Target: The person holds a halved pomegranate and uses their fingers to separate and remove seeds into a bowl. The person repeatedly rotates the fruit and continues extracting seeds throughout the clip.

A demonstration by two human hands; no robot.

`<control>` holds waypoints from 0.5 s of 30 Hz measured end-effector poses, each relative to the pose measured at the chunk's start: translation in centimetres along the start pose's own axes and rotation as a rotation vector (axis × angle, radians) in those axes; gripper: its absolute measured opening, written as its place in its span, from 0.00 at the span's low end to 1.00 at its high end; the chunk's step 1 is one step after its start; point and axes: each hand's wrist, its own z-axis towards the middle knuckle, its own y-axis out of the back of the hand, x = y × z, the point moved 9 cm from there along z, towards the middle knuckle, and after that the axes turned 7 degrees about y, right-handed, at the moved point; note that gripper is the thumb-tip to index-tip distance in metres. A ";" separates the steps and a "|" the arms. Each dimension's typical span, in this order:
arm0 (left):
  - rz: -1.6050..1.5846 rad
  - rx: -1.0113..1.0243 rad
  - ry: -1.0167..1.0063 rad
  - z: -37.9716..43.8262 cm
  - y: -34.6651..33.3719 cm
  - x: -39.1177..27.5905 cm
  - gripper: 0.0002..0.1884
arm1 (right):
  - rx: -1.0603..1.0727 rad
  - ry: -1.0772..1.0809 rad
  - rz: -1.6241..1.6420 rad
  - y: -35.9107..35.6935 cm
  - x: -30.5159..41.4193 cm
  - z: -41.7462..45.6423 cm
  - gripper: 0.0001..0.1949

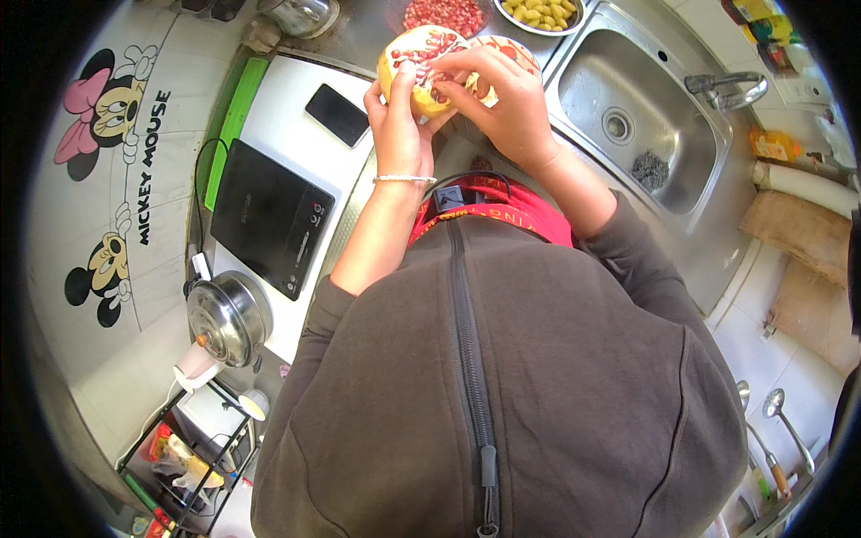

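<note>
A cut pomegranate (425,55) with yellow rind is held up over the counter's front edge, its red seeds exposed. My left hand (403,128) grips it from the left and below, thumb on the cut face. My right hand (508,101) has its thumb and index finger at the seeds on the right side; whether a seed is between the fingertips cannot be told. Just behind is a bowl of loose pomegranate seeds (447,15). A red-patterned dish (518,50) is partly hidden behind my right hand. A metal-rimmed bowl of green-yellow fruit (543,13) stands beside the seeds.
To the right is a steel sink (632,87) with a faucet (730,91) and a steel scouring pad (650,170). On the left counter lie a black phone (338,114), an induction cooker (269,215) and a lidded steel pot (229,319). A wire rack (195,464) stands lower left.
</note>
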 end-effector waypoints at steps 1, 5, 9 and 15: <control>-0.005 -0.001 -0.004 0.4 0.2 -0.2 0.34 | -0.012 -0.030 0.026 0.1 -0.2 0.5 0.11; -0.033 -0.034 -0.023 2.2 0.0 -0.6 0.33 | -0.020 -0.204 0.248 -0.4 -3.9 1.2 0.10; -0.014 -0.070 -0.016 4.5 0.3 -0.4 0.28 | -0.049 -0.405 0.467 -1.5 -9.2 1.3 0.08; -0.038 -0.071 0.017 7.6 0.5 1.3 0.28 | 0.043 -0.489 0.449 -3.3 -18.6 3.1 0.14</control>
